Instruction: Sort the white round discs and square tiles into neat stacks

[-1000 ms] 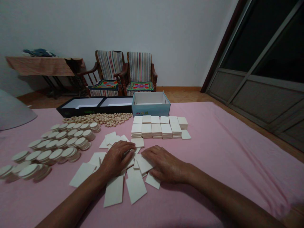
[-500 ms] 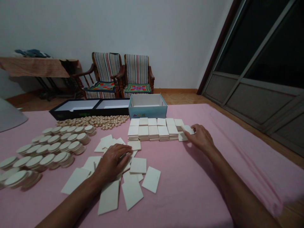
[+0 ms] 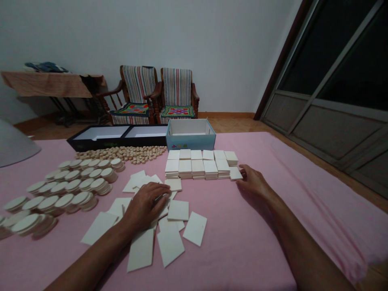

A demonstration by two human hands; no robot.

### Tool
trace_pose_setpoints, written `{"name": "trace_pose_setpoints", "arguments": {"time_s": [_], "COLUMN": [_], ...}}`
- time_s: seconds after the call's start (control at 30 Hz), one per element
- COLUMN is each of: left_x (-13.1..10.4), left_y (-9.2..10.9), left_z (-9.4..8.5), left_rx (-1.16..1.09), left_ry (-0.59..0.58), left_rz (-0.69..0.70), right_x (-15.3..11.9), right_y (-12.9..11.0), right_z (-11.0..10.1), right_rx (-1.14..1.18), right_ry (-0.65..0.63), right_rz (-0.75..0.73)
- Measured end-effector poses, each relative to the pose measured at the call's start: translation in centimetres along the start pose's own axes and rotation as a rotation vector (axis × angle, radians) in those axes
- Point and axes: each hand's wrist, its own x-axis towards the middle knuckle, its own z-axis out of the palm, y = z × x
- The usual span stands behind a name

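Note:
My right hand point(image 3: 253, 182) is at the right end of a double row of stacked white square tiles point(image 3: 198, 167). Its bent fingers and thumb grip the right edge of a white square tile point(image 3: 235, 173), which lies on the low end pile in the near row. My left hand point(image 3: 150, 201) rests over a loose spread of white square tiles point(image 3: 140, 250). Its curled fingers are closed at the left edge of one tile point(image 3: 173, 185); the palm hides the tiles under it.
Piles of round wooden discs point(image 3: 72, 186) fill the left side of the pink cloth point(image 3: 242, 242). Small wooden pieces point(image 3: 133, 154) lie behind them. A black divided tray point(image 3: 118, 142) and a light blue box point(image 3: 190, 142) stand at the back. Two chairs point(image 3: 177, 91) are beyond.
My right hand has lowered the tile it held onto the end pile of the near row. My left hand has stayed over the loose tiles. The view has shifted slightly.

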Motion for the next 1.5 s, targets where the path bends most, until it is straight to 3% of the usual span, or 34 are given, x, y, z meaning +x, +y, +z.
{"name": "trace_pose_setpoints", "arguments": {"time_s": [0.17,0.27,0.3,0.37,0.47,0.53,0.63,0.8,1.0,1.17,1.27,1.33,1.43,1.5], "left_x": [0.1,0.1,0.1,0.1,0.1,0.1,0.0,-0.1,0.1,0.0,0.0,0.0,0.0,0.0], "left_y": [0.3,0.3,0.3,0.3,0.3,0.2,0.0,-0.3,-0.1,0.0,0.0,0.0,0.1,0.2], "left_z": [-0.2,-0.2,-0.3,-0.2,-0.2,-0.2,0.0,0.2,0.0,-0.1,-0.1,-0.1,-0.1,-0.1], "left_rx": [0.005,-0.004,-0.004,-0.002,-0.002,-0.005,-0.004,-0.001,0.005,0.012,0.009,0.009,0.004,-0.003], "left_ry": [-0.003,-0.012,-0.011,-0.005,-0.003,-0.011,-0.021,-0.022,-0.014,0.008,0.017,0.013,0.003,-0.005], "left_rz": [0.000,-0.001,-0.002,-0.004,-0.006,-0.008,-0.010,0.005,0.018,0.029,0.028,0.023,0.017,0.016], "right_x": [-0.4,-1.5,-2.2,-4.1,-7.6,-9.6,-11.4,-9.4,-2.4,0.9,1.5,1.6,1.0,-0.1], "right_y": [-0.5,-2.6,-3.8,-6.6,-10.4,-12.0,-13.0,-11.3,-4.1,0.3,1.0,0.8,-0.6,-2.4], "right_z": [0.3,-0.6,-0.8,-1.2,-0.7,0.1,1.1,-0.4,-3.5,-2.6,-1.8,-1.6,-1.6,-1.5], "right_rx": [-0.085,-0.060,0.009,0.137,0.106,0.023,-0.064,-0.045,-0.219,-0.205,-0.073,0.012,0.082,0.100], "right_ry": [0.111,0.163,0.118,-0.104,-0.355,-0.429,-0.426,-0.361,-0.053,-0.007,0.004,0.079,0.184,0.153], "right_rz": [-0.070,-0.169,-0.248,-0.414,-0.560,-0.567,-0.551,-0.494,-0.374,-0.348,-0.393,-0.390,-0.372,-0.416]}}
